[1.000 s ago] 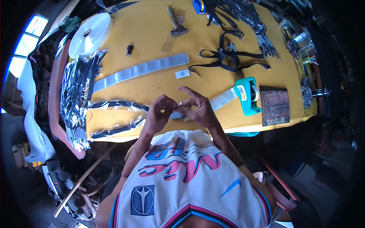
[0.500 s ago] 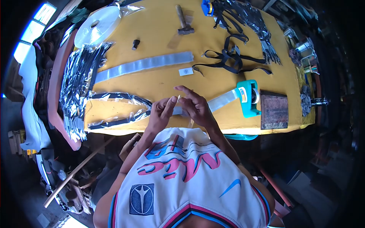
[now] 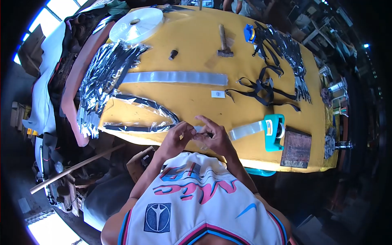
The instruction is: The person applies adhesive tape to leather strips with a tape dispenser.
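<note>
The left hand (image 3: 175, 139) and right hand (image 3: 215, 139) meet above the table (image 3: 192, 104), fingers bent and pinching a small item (image 3: 195, 134), too indistinct to identify. Beside the left lies a plastic-wrapped black strap (image 3: 141, 129); near the right, a clear strip (image 3: 247, 130) reaches the teal dispenser (image 3: 270, 143).
</note>
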`<state>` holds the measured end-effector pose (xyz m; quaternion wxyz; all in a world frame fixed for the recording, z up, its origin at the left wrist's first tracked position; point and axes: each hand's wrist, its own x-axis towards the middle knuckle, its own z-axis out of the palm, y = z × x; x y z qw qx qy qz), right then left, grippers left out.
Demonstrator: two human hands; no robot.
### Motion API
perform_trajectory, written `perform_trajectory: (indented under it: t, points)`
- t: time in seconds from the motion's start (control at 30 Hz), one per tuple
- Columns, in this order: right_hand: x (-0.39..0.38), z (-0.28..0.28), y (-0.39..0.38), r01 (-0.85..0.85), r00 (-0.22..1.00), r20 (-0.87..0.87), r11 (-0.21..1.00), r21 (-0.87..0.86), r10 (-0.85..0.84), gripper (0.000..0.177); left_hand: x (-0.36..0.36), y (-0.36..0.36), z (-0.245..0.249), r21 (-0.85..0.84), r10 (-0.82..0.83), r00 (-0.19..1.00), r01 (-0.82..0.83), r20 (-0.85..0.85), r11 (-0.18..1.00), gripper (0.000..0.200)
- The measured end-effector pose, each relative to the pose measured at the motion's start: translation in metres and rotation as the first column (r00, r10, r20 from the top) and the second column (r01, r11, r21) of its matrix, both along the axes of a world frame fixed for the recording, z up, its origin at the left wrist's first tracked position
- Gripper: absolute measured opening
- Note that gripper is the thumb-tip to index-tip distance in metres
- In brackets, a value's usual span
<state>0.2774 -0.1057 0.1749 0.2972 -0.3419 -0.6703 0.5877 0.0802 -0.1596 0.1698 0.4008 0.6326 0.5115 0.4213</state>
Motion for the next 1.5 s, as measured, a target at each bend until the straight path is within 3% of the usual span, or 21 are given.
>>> perform_trajectory:
  t: [0.07,0.13,0.23,0.33,0.43,0.47,0.53,0.57,0.67,0.73,0.8,0.9,1.03,1.17,1.3,1.5]
  points:
    - [-0.005,-0.002,0.000,-0.016,1.000,-0.017,0.999,0.039,0.016,0.058,0.000,-0.003,-0.006,-0.047,0.027,0.999,-0.025,0.044,0.999,0.004]
    - [-0.010,0.000,-0.002,-0.079,0.996,-0.053,0.996,-0.029,0.077,0.053,0.001,-0.007,-0.012,-0.104,0.044,0.995,-0.035,0.085,0.994,0.011]
    - [-0.019,0.006,-0.001,-0.089,0.994,-0.075,0.995,-0.042,0.085,0.049,-0.003,-0.007,-0.017,-0.194,0.086,0.965,-0.038,0.247,0.980,0.024]
    - [-0.022,0.015,0.004,-0.143,0.989,-0.059,0.984,-0.110,0.138,0.049,-0.012,-0.006,-0.006,-0.216,0.042,0.961,0.019,0.274,0.976,0.021]
    - [-0.029,0.015,0.005,-0.157,0.988,-0.021,0.985,-0.070,0.156,0.050,-0.025,-0.002,0.006,-0.158,-0.011,0.959,0.058,0.284,0.986,0.015]
    - [-0.034,0.015,0.004,-0.152,0.988,-0.023,0.986,-0.067,0.151,0.050,-0.033,-0.001,0.007,-0.156,-0.017,0.960,0.063,0.281,0.986,0.015]
    - [-0.045,0.015,0.004,-0.090,0.996,0.015,0.992,0.088,0.090,0.055,-0.048,0.005,0.010,-0.138,-0.043,0.997,0.050,0.058,0.989,0.011]
    - [-0.049,0.016,0.006,-0.081,0.995,0.057,0.993,0.081,0.076,0.060,-0.057,0.007,0.013,-0.127,-0.074,0.997,0.075,0.010,0.989,0.012]
    - [-0.067,0.012,0.004,-0.050,0.994,0.098,0.999,-0.001,0.050,0.060,-0.078,0.012,0.013,-0.025,-0.133,0.991,0.133,0.015,0.991,0.014]
    - [-0.082,0.015,0.001,-0.016,0.995,0.103,0.999,0.032,0.012,0.063,-0.089,0.013,0.018,-0.014,-0.147,0.989,0.147,-0.007,0.989,0.017]
    - [-0.097,0.021,0.001,0.023,0.994,0.100,0.997,0.075,-0.030,0.067,-0.100,0.015,0.024,-0.076,-0.167,0.978,0.177,0.121,0.981,0.014]
    - [-0.111,0.030,-0.004,0.055,0.979,0.195,0.998,0.002,-0.054,0.061,-0.119,0.021,0.017,-0.036,-0.185,0.981,0.188,0.061,0.982,0.011]
    - [-0.125,0.025,-0.015,0.189,0.977,0.097,0.982,0.003,-0.188,0.059,-0.135,0.031,0.012,0.056,-0.238,0.971,0.237,0.004,0.970,0.009]
    - [-0.123,0.016,-0.026,0.363,0.929,0.122,0.924,-0.123,-0.349,0.048,-0.138,0.038,0.015,0.005,-0.225,0.974,0.225,0.020,0.974,0.008]
    - [-0.123,0.010,-0.042,0.441,0.894,-0.008,0.885,-0.149,-0.447,0.046,-0.142,0.045,0.018,-0.027,-0.408,0.913,0.408,0.002,0.913,0.010]
    - [-0.122,0.012,-0.052,0.451,0.891,0.086,0.891,-0.050,-0.446,0.040,-0.143,0.049,0.019,0.015,-0.516,0.854,0.518,-0.068,0.855,0.011]
